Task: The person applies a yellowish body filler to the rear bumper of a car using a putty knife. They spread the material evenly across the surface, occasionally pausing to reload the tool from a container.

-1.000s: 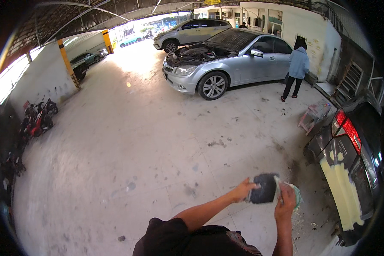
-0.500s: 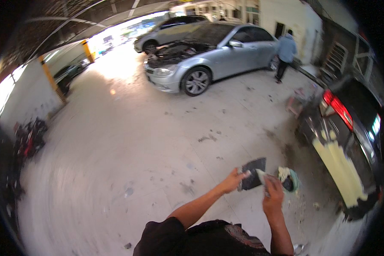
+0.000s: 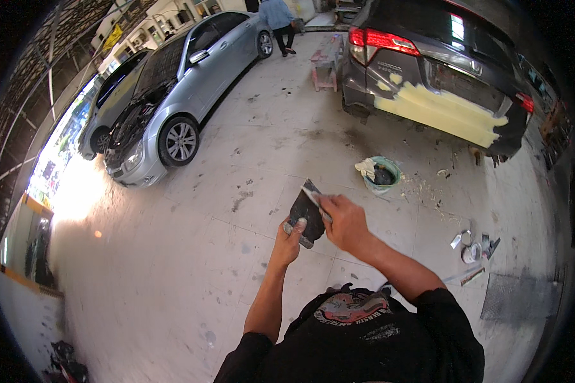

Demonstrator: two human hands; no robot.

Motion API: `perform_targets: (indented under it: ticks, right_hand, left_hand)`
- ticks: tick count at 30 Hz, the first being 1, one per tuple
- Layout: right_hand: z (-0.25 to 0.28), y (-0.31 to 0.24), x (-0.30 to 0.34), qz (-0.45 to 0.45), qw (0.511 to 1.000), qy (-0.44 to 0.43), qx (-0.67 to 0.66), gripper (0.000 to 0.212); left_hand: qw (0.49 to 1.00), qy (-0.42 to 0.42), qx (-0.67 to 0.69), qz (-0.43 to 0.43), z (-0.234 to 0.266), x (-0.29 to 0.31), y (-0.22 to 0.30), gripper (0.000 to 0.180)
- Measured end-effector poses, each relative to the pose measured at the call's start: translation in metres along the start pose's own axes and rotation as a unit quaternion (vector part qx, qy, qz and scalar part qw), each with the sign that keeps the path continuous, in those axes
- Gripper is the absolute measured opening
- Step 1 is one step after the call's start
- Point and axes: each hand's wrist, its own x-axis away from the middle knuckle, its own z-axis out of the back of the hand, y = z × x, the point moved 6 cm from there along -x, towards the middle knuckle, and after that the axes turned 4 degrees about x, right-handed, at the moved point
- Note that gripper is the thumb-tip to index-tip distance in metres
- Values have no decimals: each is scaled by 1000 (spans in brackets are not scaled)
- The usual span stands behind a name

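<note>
Far to the left of the hands, a silver car (image 3: 172, 108) with its bonnet raised stands beside a second silver car (image 3: 105, 108); both sat up and ahead a second ago, so the view has swung round to the right and the hands now face the other vehicle. Left hand (image 3: 289, 236): fingers closed on the lower edge of a dark flat board (image 3: 305, 212), thumb on top, holding it tilted in front of the chest. A second ago this board was held lower right in the view, close against the right hand; it is now raised more to the centre. Right hand (image 3: 346, 223): touching the board's right side, fingers clamped on a thin pale blade (image 3: 313, 191) that lies across the board's upper edge, so the hands are together on board and blade. Whether filler sits on the board cannot be told. Judgement: the work with blade on board goes on while the body has turned. Just beyond the right hand, on the concrete floor (image 3: 236, 268), is a green bucket (image 3: 380, 173) with a rag on its rim. Up and right of the hands, a dark grey car (image 3: 441, 57) shows a broad yellow filler patch (image 3: 441, 110) along its rear bumper. To the right of the right forearm lie small tins and tools (image 3: 473, 246). Far ahead, a person in a blue top (image 3: 278, 16) walks away.
</note>
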Motion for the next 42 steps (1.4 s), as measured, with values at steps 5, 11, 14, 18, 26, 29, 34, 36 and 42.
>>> perform_targets:
  ticks: [5,11,14,18,26,29,34,36,42]
  right_hand:
    - [11,-18,19,59,997,39,-9,48]
    - [1,9,3,-36,997,-2,-62,29]
    - [-22,8,22,136,984,76,-88,26]
    - [-21,74,24,-137,961,-61,-232,31]
    - [-54,-41,26,153,945,-153,-243,38]
    - [-61,-24,21,54,941,-202,-265,38]
    - [-53,-17,8,-8,934,-174,-313,38]
    - [-52,-7,8,-42,931,-163,-323,39]
    - [-36,63,-7,-190,945,-119,-238,41]
  left_hand:
    - [995,16,-102,-11,-5,2,-14,31]
    - [989,39,-138,31,19,29,-12,41]
    - [972,27,-224,62,18,29,-27,43]
    - [967,-65,-210,-132,-32,42,19,56]
    - [960,190,-188,-87,4,72,0,67]
    - [948,219,-198,-121,-3,90,-9,67]
    - [943,229,-210,-116,-17,97,13,67]
    - [934,223,-254,-117,-22,95,12,67]
    - [887,34,-352,-296,-62,75,-4,66]
